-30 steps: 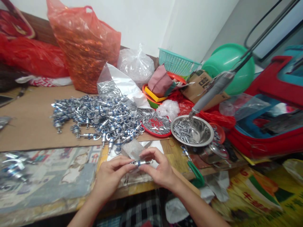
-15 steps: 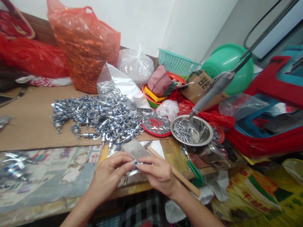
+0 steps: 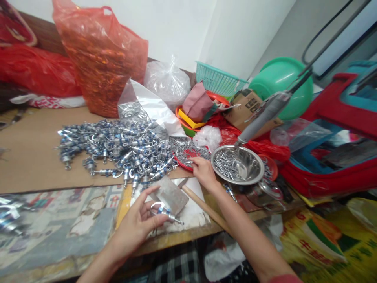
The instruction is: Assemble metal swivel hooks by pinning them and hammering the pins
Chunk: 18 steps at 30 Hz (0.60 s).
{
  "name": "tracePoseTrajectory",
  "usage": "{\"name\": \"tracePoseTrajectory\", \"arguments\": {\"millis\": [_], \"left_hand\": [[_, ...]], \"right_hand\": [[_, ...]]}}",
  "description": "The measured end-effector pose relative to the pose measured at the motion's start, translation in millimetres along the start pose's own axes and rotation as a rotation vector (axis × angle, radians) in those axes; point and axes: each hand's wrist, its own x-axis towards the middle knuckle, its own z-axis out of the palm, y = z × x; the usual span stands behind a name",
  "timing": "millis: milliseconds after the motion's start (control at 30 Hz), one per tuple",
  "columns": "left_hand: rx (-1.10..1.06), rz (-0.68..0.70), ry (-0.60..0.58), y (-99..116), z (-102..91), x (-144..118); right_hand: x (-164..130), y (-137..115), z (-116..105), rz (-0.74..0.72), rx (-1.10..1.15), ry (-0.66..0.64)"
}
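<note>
My left hand holds a hook bolt between thumb and fingers. It has a curved silver hook, a blue band and a threaded end pointing right. Just beyond it a grey metal block lies on white paper. My right hand reaches over the near edge of a red plate of small flat metal pieces. Thumb and forefinger are pinched at a small shiny metal piece. Left of the plate spreads a large pile of hook bolts on cardboard.
A steel bowl of metal pins stands right of the plate, with a grey-handled tool hanging over it. A wooden-handled hammer lies under my right forearm. Red bags and a green basin stand behind.
My hands have parted. The right hand has moved up and away to the red plate, while the left keeps the hook bolt near the block, its hook now showing.
</note>
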Motion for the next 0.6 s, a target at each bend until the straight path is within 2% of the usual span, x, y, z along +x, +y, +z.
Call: {"name": "tracePoseTrajectory", "arguments": {"millis": [100,233,333,467,600], "left_hand": [[-0.007,-0.038,-0.068,0,-3.2,2],[-0.022,-0.070,-0.071,0,-7.4,7],[-0.045,-0.068,-0.039,0,-10.2,11],[-0.066,-0.062,-0.016,-1,-11.3,12],[-0.079,-0.061,-0.020,-2,-10.8,12]], "right_hand": [[38,18,11,0.096,-0.118,-0.069],[59,20,28,0.177,-0.203,-0.137],[63,19,33,0.209,-0.212,-0.152],[62,23,22,0.179,-0.129,-0.118],[35,13,4,0.071,0.059,-0.055]]}}
